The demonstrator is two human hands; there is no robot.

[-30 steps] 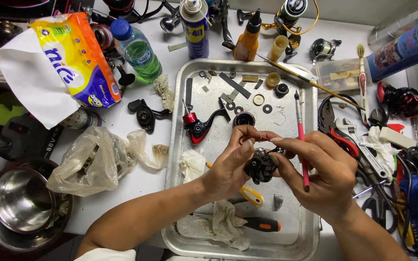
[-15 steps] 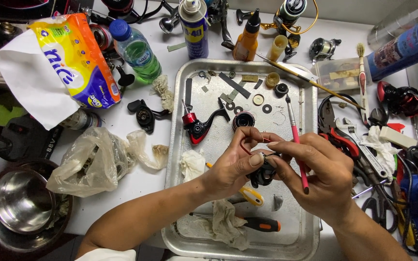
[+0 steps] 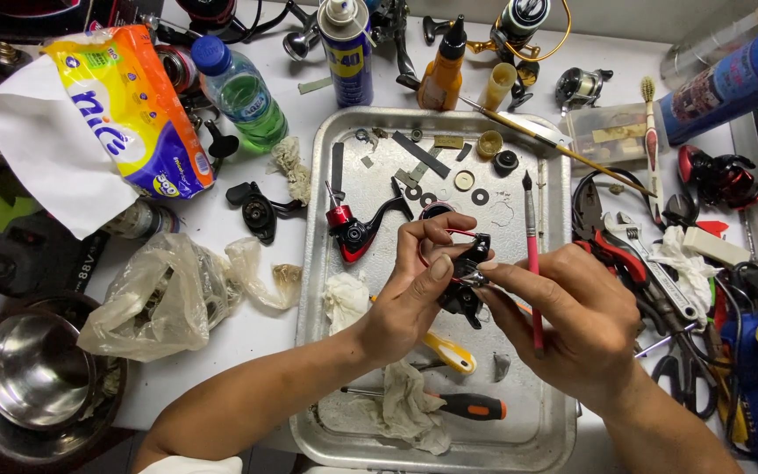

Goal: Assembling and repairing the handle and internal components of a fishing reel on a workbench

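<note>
Far left of the left hand, low down: round steel bowl w/ a crumpled clear plastic bag beside it; above those, a yellow-and-purple tissue pack on white paper and a green-tinted plastic water bottle. Closer in, just left of the hand, a red-and-black reel handle part lies on the dented silver metal tray, w/ a wad of white tissue below it. Left hand is curled up over the tray's middle, thumb and fingers pinched round the small black reel body, a thin red ring showing beside its fingers. Under the hands: yellow-handled tool, and nearer the tray's front edge a black-and-orange screwdriver on a rag. Above the hands, small washers and flat metal bits are scattered in the tray's top half; beyond the rim stand a blue-and-yellow spray can and an orange squeeze bottle. Right hand closes on the same reel body from the other side, thumb and forefinger on it, while a thin red-handled brush sticks up through its fingers. Right of that hand, off the tray: red-handled pliers, an adjustable wrench, a white toothbrush and tangled cables.
</note>
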